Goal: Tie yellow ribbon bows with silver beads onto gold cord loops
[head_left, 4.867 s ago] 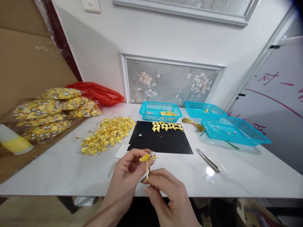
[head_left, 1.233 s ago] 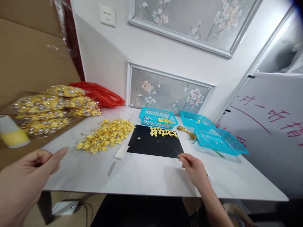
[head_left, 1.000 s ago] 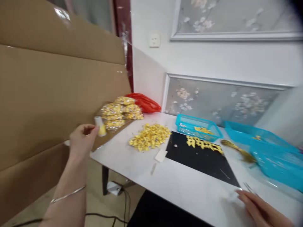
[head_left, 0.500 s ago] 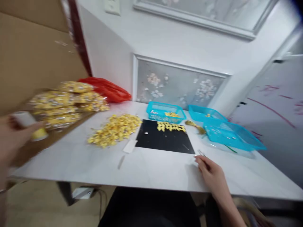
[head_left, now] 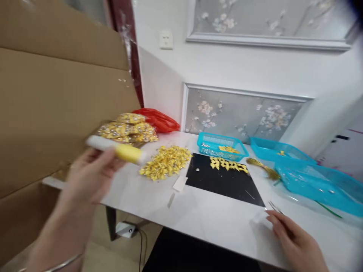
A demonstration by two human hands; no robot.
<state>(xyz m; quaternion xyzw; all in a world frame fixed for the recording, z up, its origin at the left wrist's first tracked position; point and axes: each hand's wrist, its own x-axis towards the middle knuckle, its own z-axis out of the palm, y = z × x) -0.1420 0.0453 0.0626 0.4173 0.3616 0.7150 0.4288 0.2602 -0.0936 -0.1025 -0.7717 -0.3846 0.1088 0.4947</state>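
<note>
My left hand (head_left: 92, 173) is raised at the left, its fingers closed around a slim yellow-and-white tube (head_left: 127, 152) that looks like a spool. The tube points right, toward a heap of yellow pieces (head_left: 167, 162) on the white table. Low on the right, my right hand (head_left: 295, 236) rests by the table surface in a pinch, with thin metal tweezers (head_left: 274, 207) sticking out past its fingers. Just beyond it lies a black mat (head_left: 224, 185) with a row of yellow bow-like pieces (head_left: 228, 164) along its far edge.
A cardboard box (head_left: 56, 113) stands at the left beside bagged yellow pieces (head_left: 127, 128) and a red plastic bag (head_left: 160, 120). Blue trays (head_left: 222, 145) line the back and right, near a golden bundle (head_left: 263, 168). A white slip (head_left: 180, 183) lies left of the mat.
My left hand has come up and to the right with the tube. The view has turned left, so the table's things appear further right. My right hand keeps its pinch.
</note>
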